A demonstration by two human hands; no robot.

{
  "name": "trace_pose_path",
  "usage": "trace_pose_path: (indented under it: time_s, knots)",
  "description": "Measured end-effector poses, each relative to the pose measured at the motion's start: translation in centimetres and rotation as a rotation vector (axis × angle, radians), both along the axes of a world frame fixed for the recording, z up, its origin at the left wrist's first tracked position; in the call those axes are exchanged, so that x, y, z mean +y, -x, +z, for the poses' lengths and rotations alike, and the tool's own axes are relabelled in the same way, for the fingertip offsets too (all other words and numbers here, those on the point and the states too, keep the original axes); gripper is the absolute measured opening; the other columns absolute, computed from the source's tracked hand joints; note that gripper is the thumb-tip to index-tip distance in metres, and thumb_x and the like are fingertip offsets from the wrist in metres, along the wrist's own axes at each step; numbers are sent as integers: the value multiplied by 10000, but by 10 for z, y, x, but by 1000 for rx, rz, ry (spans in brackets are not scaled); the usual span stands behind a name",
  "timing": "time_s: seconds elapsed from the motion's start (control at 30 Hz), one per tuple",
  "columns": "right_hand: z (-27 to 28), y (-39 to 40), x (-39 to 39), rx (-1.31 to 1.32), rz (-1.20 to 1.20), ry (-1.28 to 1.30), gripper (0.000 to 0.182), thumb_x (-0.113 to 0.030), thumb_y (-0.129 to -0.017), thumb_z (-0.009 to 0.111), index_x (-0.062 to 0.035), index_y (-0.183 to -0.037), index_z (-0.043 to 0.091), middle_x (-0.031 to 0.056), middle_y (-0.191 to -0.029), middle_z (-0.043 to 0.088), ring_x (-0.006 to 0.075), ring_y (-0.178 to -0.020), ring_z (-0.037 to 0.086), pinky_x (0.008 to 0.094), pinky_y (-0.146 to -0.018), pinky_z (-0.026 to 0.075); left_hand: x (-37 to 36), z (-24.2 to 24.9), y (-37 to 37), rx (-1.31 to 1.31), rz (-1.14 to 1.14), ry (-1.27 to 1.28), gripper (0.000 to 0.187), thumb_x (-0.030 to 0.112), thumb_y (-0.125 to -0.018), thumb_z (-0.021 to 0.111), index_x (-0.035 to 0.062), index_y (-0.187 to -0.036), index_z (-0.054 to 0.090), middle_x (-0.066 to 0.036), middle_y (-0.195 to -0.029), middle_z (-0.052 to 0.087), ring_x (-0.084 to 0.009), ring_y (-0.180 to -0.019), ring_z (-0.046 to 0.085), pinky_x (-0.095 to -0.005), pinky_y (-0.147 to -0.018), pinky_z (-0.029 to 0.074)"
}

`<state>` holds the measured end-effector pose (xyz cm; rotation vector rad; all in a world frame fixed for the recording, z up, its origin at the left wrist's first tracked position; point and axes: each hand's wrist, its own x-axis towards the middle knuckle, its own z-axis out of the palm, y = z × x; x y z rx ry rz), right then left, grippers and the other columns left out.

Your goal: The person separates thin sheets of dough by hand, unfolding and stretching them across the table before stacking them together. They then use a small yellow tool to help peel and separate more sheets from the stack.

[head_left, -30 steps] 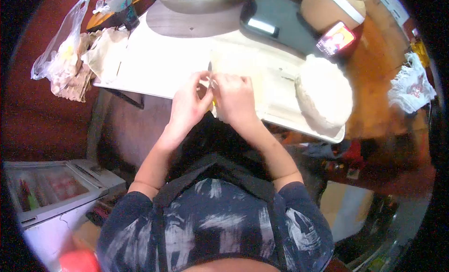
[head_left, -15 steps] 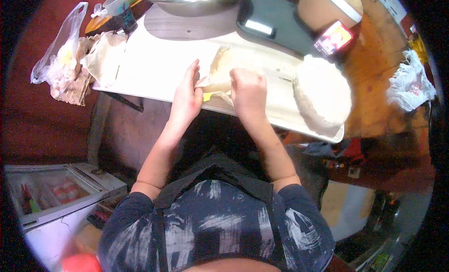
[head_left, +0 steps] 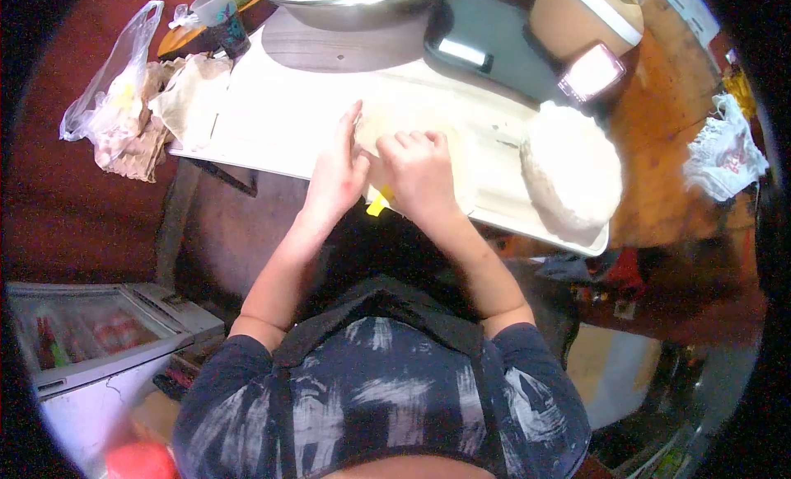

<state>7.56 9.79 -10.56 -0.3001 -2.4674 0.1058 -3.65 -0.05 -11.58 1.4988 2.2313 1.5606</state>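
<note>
A pale, thin sheet (head_left: 449, 153) lies at the front of a white tray (head_left: 272, 108), its outline washed out by glare. My left hand (head_left: 338, 170) is at the sheet's left edge, fingers stretched and thumb bent inward. Close beside it, my right hand (head_left: 418, 170) has its fingers curled down on the sheet; the fingertips are hidden. A small yellow strip (head_left: 379, 203) hangs over the tray's front edge between my wrists. On the tray's right end sits a thick, round white stack (head_left: 573, 170), overexposed on top.
Behind the tray stand a metal bowl of shredded food (head_left: 354, 7), a dark lid (head_left: 478, 46), a tan container (head_left: 581, 21) and a lit phone (head_left: 592, 73). Brown paper and a plastic bag (head_left: 124, 108) lie left; a white bag (head_left: 725, 153) lies right. A glass-topped freezer (head_left: 99, 335) is lower left.
My right hand has shifted left, closer to my left hand. The yellow strip has moved down and right, over the tray's edge. The phone's screen has turned whiter.
</note>
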Motion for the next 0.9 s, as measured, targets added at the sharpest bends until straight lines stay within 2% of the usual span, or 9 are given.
trace_pose_path:
  time_s: [0.03,0.23,0.37,0.5,0.57,0.63,0.73,0.8,0.9]
  knots:
    - [0,-1,2,13,-35,-14,104,-124,-741,620,-95,-835,584,64,-780,607,254,-806,607,404,-772,408,-1,1,2,-172,-50,57,662,-100,-791,413,22,-1434,314,-283,-1264,527,-357,-1171,568,-383,-980,449]
    - [1,-11,25,71,-170,45,118,-93,-747,618,-96,-864,611,68,-836,634,258,-842,614,399,-788,404,-3,0,4,-240,-91,47,658,-112,-799,394,19,-1437,298,-300,-1254,547,-335,-1239,525,-378,-985,446]
    - [4,-14,26,77,-281,153,186,-78,-767,624,-100,-951,633,77,-920,661,264,-895,618,411,-823,399,-2,-1,5,-259,-40,75,631,-106,-798,388,-6,-1419,329,-289,-1215,581,-318,-1215,549,-367,-975,455]
    - [3,-11,18,-35,-279,130,219,-90,-776,626,-97,-994,623,87,-923,660,269,-907,615,415,-845,394,-5,-5,4,-204,-69,67,538,-88,-808,406,-30,-1341,451,-271,-1214,590,-310,-1167,582,-364,-938,476]
    - [1,-7,13,-32,-165,84,242,-103,-777,634,-92,-1017,613,98,-922,660,270,-920,613,418,-868,390,-7,-2,-3,-161,-102,55,510,-83,-811,414,-31,-1313,489,-263,-1210,595,-310,-1139,601,-364,-923,485]
    - [2,-2,9,-12,-142,11,202,-136,-754,635,-104,-951,606,80,-870,651,254,-873,624,414,-863,402,-10,11,-12,-277,-89,132,488,-74,-815,440,-20,-1294,515,-256,-1218,591,-311,-1072,632,-365,-900,499]
    - [0,7,7,59,-114,-2,159,-156,-744,620,-113,-895,591,61,-825,637,236,-830,626,411,-851,408,-7,3,-13,-194,-109,11,495,-60,-821,462,0,-1310,508,-255,-1236,580,-309,-1016,652,-362,-886,510]
    - [0,7,8,128,-94,-15,139,-164,-741,610,-116,-868,581,53,-802,627,229,-809,625,410,-843,411,-8,5,-13,-181,-107,69,540,-49,-826,483,34,-1360,458,-265,-1249,566,-330,-1047,641,-371,-882,513]
    - [4,4,1,94,-42,-76,117,-156,-747,594,-108,-853,584,37,-781,618,210,-803,615,402,-838,410,-3,6,-9,-208,-78,49,634,-51,-826,483,86,-1430,347,-303,-1266,532,-405,-1099,598,-401,-915,496]
